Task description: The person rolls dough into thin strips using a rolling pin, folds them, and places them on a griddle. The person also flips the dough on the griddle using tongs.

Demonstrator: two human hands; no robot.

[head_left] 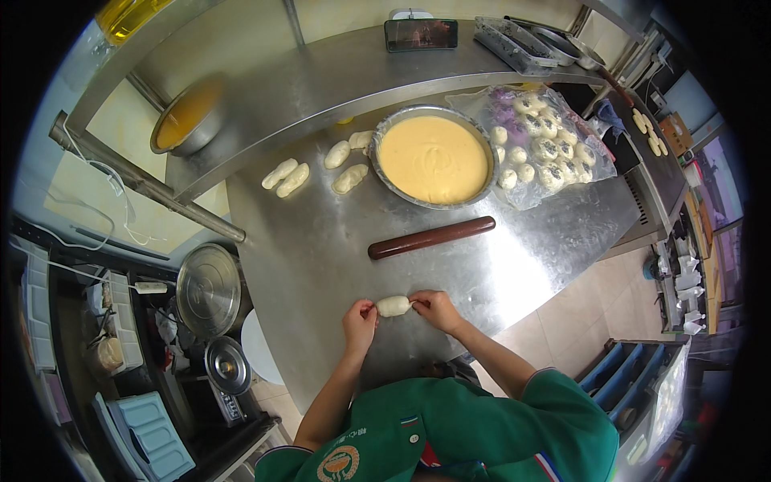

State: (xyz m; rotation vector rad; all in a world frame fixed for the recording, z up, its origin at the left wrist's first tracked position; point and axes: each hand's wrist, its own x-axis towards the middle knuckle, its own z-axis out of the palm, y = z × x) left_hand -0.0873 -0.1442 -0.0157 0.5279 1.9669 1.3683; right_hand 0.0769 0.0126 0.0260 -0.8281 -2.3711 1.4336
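Note:
A small oblong piece of pale dough point(393, 305) lies on the steel table point(321, 265) near its front edge. My left hand point(359, 320) pinches its left end and my right hand point(434, 308) pinches its right end. Just beyond it a dark brown rolling pin point(431, 238) lies across the table. Further back stands a round metal pan of yellow filling point(434, 158). Several shaped dough rolls point(287, 177) rest to the left of the pan.
A clear plastic sheet with several round dough balls point(540, 149) lies right of the pan. On the upper steel shelf point(321, 80) sit a bowl of orange liquid point(187, 120), a phone point(421, 34) and trays point(522, 44). Round metal lids point(209, 289) are lower left.

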